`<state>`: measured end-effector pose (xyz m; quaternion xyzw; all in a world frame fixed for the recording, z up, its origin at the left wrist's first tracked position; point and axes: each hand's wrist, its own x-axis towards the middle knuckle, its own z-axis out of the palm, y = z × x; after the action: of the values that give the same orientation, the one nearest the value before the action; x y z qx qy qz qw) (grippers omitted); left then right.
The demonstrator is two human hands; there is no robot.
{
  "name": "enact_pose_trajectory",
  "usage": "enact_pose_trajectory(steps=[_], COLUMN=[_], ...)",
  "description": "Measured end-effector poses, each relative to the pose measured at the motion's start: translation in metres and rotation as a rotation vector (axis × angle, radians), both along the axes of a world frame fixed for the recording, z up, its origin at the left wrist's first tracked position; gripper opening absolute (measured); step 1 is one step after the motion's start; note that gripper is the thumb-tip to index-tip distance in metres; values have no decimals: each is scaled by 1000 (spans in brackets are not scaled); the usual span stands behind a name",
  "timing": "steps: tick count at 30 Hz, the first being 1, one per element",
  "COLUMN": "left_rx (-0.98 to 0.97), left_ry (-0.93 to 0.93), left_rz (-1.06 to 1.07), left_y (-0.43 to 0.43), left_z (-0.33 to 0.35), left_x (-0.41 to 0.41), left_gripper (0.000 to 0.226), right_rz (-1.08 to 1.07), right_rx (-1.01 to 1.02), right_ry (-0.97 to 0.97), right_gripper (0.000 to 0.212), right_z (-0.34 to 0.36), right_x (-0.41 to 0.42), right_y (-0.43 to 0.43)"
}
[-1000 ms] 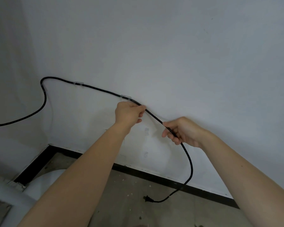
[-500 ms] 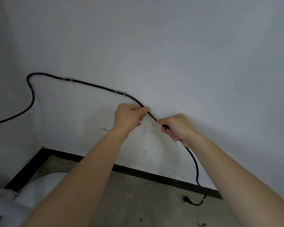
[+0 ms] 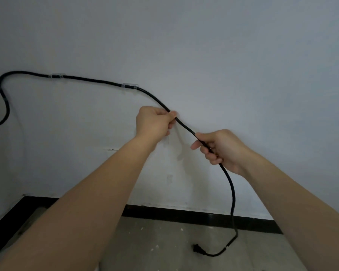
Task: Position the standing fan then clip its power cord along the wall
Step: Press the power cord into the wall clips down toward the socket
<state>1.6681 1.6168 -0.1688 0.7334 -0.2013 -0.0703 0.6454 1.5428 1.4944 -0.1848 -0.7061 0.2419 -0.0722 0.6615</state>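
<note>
A black power cord (image 3: 90, 80) runs along the white wall (image 3: 223, 65) from the left corner through two clear clips, one (image 3: 56, 76) at the left and one (image 3: 130, 86) nearer the middle. Past the second clip the cord slopes down to my left hand (image 3: 154, 123), which pinches it against the wall. My right hand (image 3: 221, 149) grips the cord a short way lower and to the right. From there the cord hangs to the floor and ends in a black plug (image 3: 198, 249). The fan is out of sight.
A black skirting board (image 3: 184, 213) lines the foot of the wall above a grey concrete floor (image 3: 164, 241). Two more clear clips (image 3: 169, 178) sit unused on the wall below my hands. The room corner is at the far left.
The view has shifted, so the cord and clips sit more to the left. My right hand slid down the cord, away from the left hand; the plug swung right and then partly back left on the floor.
</note>
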Motion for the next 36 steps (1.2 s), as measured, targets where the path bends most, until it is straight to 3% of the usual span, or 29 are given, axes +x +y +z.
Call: enact_pose_trajectory(steps=[5,11,17,25,36], left_rx=[-27,-31,70,117,52], left_ry=[-8,-20,-51,-93,1], left_rz=[-8,-27,-32,40,39], left_y=[2,8,13,21,31], left_z=[-1,-12,-26,-33,-50], left_x=[-1,-3,-4,-2,-5], left_gripper=[16,13,11,16,8], right_rz=[-306,-487,-460,-198,-349], right_rx=[-340,-316,-223,16,-268], right_ry=[-70,-75,-70,-87,-12], right_gripper=[42,32,34,27,27], right_z=[-10,-15,-22,-48,-56], right_x=[-4,12,16,-1,9], right_y=[24,49,59,51,53])
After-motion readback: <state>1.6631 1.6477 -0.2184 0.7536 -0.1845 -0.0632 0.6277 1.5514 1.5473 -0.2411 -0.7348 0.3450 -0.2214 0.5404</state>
